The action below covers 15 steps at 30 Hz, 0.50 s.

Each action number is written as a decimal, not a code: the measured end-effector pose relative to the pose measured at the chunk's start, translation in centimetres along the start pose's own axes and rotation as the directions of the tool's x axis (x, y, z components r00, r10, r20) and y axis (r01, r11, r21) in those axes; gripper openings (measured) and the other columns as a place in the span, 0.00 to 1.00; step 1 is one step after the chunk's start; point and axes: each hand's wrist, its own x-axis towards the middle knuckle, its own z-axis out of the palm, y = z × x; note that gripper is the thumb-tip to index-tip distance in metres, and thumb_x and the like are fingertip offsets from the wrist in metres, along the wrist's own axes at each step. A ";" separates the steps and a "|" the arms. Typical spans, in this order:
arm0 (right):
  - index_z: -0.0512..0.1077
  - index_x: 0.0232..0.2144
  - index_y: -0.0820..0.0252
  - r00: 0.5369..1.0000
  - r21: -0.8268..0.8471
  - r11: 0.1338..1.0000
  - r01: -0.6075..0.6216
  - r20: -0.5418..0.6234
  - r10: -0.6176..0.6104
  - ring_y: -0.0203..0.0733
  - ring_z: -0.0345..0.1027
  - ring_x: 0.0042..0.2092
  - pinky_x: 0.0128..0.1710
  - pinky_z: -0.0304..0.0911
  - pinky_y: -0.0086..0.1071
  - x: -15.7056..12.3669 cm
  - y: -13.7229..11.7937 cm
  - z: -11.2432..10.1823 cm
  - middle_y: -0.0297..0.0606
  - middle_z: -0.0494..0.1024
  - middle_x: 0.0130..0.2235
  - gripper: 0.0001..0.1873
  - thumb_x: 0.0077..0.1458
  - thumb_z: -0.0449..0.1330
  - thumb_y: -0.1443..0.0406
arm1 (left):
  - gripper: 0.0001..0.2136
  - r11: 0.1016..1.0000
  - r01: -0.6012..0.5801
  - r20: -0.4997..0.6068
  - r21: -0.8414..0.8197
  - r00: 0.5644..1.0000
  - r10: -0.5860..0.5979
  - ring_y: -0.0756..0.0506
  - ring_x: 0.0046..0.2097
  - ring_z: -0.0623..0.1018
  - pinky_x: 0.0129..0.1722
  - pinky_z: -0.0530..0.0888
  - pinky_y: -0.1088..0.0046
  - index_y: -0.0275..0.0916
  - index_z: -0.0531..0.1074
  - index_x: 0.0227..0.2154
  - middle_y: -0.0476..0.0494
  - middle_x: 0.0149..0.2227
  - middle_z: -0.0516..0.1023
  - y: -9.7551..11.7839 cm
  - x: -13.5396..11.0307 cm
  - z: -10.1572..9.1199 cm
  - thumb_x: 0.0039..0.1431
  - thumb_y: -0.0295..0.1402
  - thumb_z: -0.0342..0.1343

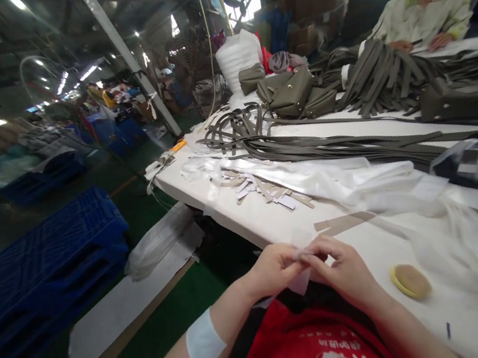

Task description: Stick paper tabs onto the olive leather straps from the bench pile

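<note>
My left hand and my right hand meet at the table's near edge, fingertips pinched together. Between them is a thin whitish piece of sheet, partly covered by the fingers; whether it is paper or film I cannot tell. Just beyond my right hand lie flat beige strips. Farther off is a loose pile of short beige and white strips. A roll of tape, tan with a yellow side, rests on the table to the right of my right hand.
Long dark green straps and green bags cover the table's far side. White plastic sheeting runs across the white table. Another person works at the far right. Blue pallets are stacked on the floor at left.
</note>
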 end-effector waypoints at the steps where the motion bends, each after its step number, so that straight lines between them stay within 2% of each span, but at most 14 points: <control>1: 0.75 0.26 0.57 1.000 -0.019 1.000 -0.010 -0.022 0.009 0.38 0.66 0.30 0.30 0.61 0.31 -0.2 0.0 0.1 0.35 0.74 0.27 0.13 0.59 0.59 0.58 | 0.15 1.000 0.004 -0.011 -0.023 1.000 -0.004 0.48 0.32 0.74 0.33 0.68 0.77 0.33 0.77 0.28 0.44 0.29 0.77 -0.1 0.0 0.2 0.63 0.40 0.54; 4: 0.69 0.21 0.57 0.996 -0.078 0.997 -0.020 -0.090 0.013 0.36 0.62 0.26 0.28 0.59 0.30 -1.0 0.0 -0.4 0.33 0.70 0.23 0.17 0.58 0.61 0.56 | 0.15 0.997 0.003 -0.004 -0.074 1.000 -0.003 0.48 0.33 0.75 0.34 0.69 0.77 0.33 0.78 0.29 0.43 0.29 0.78 0.3 0.0 0.6 0.62 0.39 0.55; 6: 0.69 0.23 0.58 0.993 -0.066 0.998 -0.009 -0.119 0.001 0.37 0.63 0.28 0.29 0.60 0.30 -1.3 0.1 -1.1 0.33 0.70 0.25 0.16 0.58 0.59 0.56 | 0.16 0.996 -0.012 0.016 -0.087 1.000 0.013 0.48 0.31 0.75 0.33 0.70 0.77 0.34 0.78 0.26 0.44 0.28 0.78 0.8 0.2 0.8 0.63 0.39 0.54; 9: 0.74 0.38 0.58 0.987 0.002 0.999 -0.045 -0.152 0.045 0.39 0.67 0.33 0.34 0.64 0.32 -1.4 0.3 -2.5 0.38 0.76 0.34 0.14 0.61 0.54 0.55 | 0.14 0.995 -0.048 0.043 -0.092 0.998 0.053 0.48 0.32 0.77 0.35 0.71 0.78 0.35 0.79 0.26 0.44 0.28 0.79 1.7 0.4 0.8 0.62 0.38 0.55; 11: 0.74 0.45 0.58 0.992 0.037 0.995 -0.097 -0.081 0.100 0.39 0.68 0.34 0.35 0.65 0.32 -1.3 0.3 -3.0 0.39 0.77 0.38 0.16 0.60 0.56 0.55 | 0.14 0.993 -0.071 0.082 -0.098 0.993 0.079 0.49 0.32 0.77 0.36 0.71 0.78 0.36 0.79 0.25 0.44 0.27 0.79 2.1 0.4 0.8 0.62 0.36 0.54; 13: 0.76 0.37 0.59 0.991 0.055 0.990 -0.132 0.032 0.131 0.39 0.68 0.32 0.33 0.64 0.31 -1.3 0.0 -3.0 0.36 0.77 0.34 0.13 0.58 0.59 0.57 | 0.14 0.991 -0.087 0.129 -0.098 0.987 0.100 0.48 0.32 0.77 0.36 0.71 0.78 0.36 0.79 0.25 0.44 0.29 0.79 2.2 0.2 0.8 0.62 0.36 0.53; 15: 0.74 0.26 0.60 0.989 0.044 0.989 -0.140 0.063 0.137 0.38 0.66 0.30 0.31 0.61 0.30 -1.3 -0.3 -2.7 0.34 0.73 0.26 0.12 0.57 0.60 0.59 | 0.13 0.992 -0.090 0.158 -0.093 0.982 0.104 0.48 0.34 0.77 0.37 0.71 0.77 0.36 0.80 0.26 0.43 0.32 0.79 2.2 0.0 0.9 0.61 0.35 0.55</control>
